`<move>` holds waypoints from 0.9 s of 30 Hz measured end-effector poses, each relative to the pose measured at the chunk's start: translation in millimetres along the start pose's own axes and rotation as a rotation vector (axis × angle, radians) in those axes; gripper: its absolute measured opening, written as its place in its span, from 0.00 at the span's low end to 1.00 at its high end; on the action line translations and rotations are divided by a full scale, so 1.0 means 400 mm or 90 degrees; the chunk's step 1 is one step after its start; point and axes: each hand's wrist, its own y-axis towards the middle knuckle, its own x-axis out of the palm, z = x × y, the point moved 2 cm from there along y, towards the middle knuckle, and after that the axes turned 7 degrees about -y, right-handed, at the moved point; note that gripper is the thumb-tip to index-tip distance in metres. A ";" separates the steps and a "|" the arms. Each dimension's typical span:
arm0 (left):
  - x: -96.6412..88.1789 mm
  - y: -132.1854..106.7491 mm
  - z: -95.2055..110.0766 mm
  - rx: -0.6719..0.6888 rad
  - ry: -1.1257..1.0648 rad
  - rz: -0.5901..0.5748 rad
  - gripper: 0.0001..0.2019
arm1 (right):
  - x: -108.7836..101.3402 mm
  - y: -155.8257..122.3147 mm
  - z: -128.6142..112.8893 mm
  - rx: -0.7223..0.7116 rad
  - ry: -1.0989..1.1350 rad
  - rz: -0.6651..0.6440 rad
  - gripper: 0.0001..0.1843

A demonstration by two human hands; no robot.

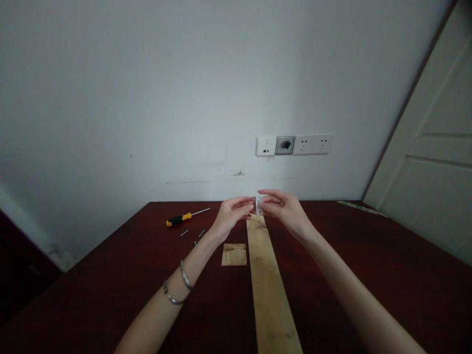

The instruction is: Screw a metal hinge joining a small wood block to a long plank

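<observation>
A small silver hinge [257, 206] is held up between my two hands, over the far end of a long wooden board [269, 280]. My left hand [233, 215] pinches the hinge's left leaf between thumb and fingers. On the other side, my right hand [285, 209] grips the right leaf, its index finger raised a little above. The board runs from the near edge toward the wall. Just left of it lies a small square wood piece [234, 254], touched by neither hand.
A yellow and black screwdriver [180, 219] lies at the left of the dark red table [110, 275], with several screws [184, 232] near it. A thin strip [361, 208] rests at the back right. Sockets [311, 145] sit on the wall behind; a white door [435, 132] stands at right.
</observation>
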 end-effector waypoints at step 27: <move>-0.007 0.002 -0.002 0.047 0.100 0.057 0.15 | 0.024 0.007 0.052 0.006 0.056 0.004 0.17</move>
